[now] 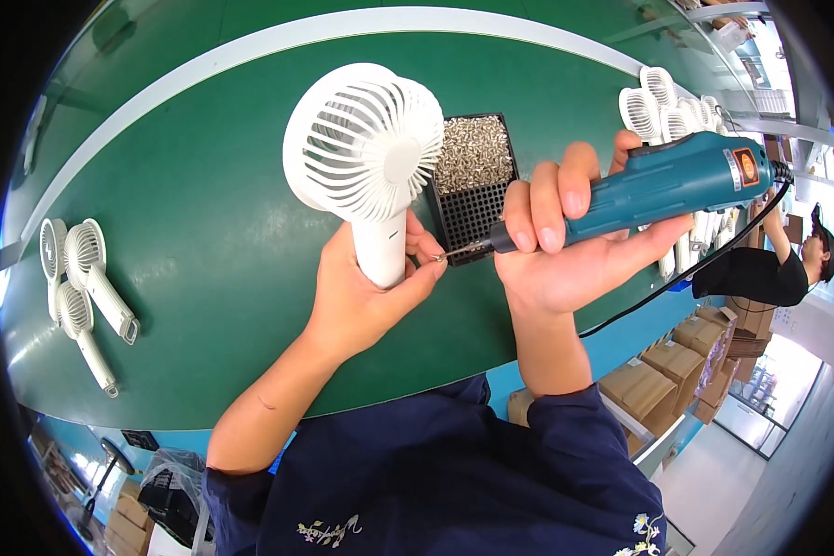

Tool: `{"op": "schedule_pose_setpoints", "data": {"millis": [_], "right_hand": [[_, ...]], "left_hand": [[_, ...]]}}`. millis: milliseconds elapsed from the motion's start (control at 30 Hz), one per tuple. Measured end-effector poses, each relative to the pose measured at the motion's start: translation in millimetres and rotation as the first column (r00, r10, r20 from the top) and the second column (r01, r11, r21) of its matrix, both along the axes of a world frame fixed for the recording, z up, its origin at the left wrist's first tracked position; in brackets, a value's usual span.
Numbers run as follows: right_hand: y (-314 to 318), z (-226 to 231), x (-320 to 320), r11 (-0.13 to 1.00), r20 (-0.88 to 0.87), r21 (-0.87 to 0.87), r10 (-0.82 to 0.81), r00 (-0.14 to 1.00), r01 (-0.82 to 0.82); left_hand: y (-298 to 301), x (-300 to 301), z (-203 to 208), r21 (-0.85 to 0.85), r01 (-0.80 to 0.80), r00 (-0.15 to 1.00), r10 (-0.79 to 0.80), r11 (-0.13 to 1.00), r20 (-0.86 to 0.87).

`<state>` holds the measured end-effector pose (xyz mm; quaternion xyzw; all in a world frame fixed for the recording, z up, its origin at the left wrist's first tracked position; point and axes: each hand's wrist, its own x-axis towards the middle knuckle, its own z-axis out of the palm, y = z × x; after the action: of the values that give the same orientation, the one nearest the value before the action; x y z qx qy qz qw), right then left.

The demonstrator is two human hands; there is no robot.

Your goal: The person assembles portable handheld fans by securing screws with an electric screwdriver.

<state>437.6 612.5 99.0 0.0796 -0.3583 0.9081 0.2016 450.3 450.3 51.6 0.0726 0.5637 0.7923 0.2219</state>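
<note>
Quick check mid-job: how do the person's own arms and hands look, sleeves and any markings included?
Left hand and right hand are bare; no gloves or wristbands show. The left forearm bears a short, thin mark. The dark navy top has short sleeves and small floral embroidery low on the front.

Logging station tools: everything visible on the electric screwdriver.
The electric screwdriver has a teal, plastic-looking body, dark nose, metal bit, orange label and black rear cord. Held sideways in the right hand, right of the white handheld fan, it points left; its tip appears to meet a small screw at the left hand.
</note>
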Motion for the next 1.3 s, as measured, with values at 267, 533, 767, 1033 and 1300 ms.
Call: {"op": "schedule_pose_setpoints", "data": {"millis": [267, 533, 767, 1033, 1300], "right_hand": [[2.1, 0.5, 0.6, 1.000, 0.032, 0.019, 0.023, 0.999, -0.023], [1.5, -1.6, 2.2, 1.000, -0.001, -0.014, -0.019, 1.000, 0.019], [2.3, -2.7, 1.3, 0.997, 0.002, -0.077, 0.006, 1.000, -0.006], [4.5, -4.0, 1.7, 0.997, 0.003, -0.056, 0.049, 0.999, -0.048], [3.5, -2.6, 2.6, 1.000, -0.028, -0.028, 0.008, 1.000, -0.009]], "left_hand": [[1.1, -0.1, 2.0, -0.002, -0.015, 0.999, 0.015, 1.000, 0.039], [-1.4, -2.6, 1.2, -0.037, 0.004, 1.000, -0.004, 0.999, 0.019], [-3.2, -3.2, 2.1, -0.024, 0.008, 0.999, -0.007, 1.000, 0.041], [-3.8, -1.7, -0.7, 0.054, 0.005, 0.997, -0.009, 0.999, 0.073], [1.6, -1.0, 1.6, 0.040, 0.014, 0.997, -0.017, 0.999, 0.075]]}}
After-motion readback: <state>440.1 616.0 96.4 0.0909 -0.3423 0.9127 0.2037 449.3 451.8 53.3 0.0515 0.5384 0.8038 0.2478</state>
